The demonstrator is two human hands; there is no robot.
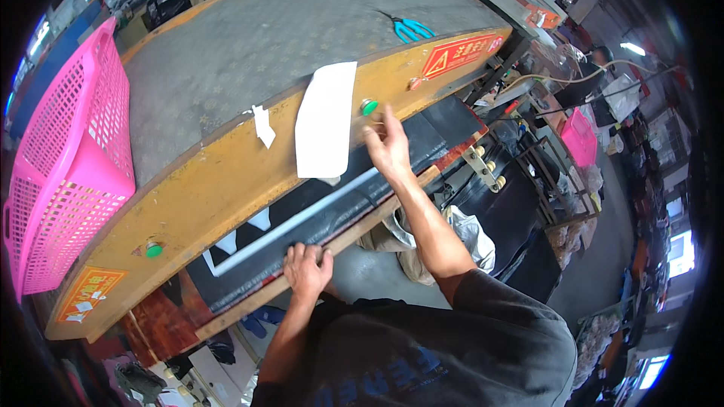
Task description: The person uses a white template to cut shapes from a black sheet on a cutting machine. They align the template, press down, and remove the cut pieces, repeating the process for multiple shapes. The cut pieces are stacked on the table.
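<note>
My right hand (388, 149) is raised before the yellow front beam (219, 166) of a large machine, fingers apart and holding nothing. Its fingertips are close to a green push button (369, 107); whether they touch it I cannot tell. My left hand (306, 270) lies with fingers spread on the near edge of a black padded board (264, 260), by its wooden rail (351, 234). A pale straight strip (302, 220) runs along the board. White pieces (260, 218) show partly beneath the beam. A white sheet (326, 124) hangs on the beam's front, left of the button.
A pink perforated basket (72, 158) stands at the machine's left end. Teal-handled scissors or pliers (411, 29) lie on its grey top (264, 45). Another green button (154, 249) sits lower left. Rollers (486, 166) and a metal rack (558, 188) are to the right.
</note>
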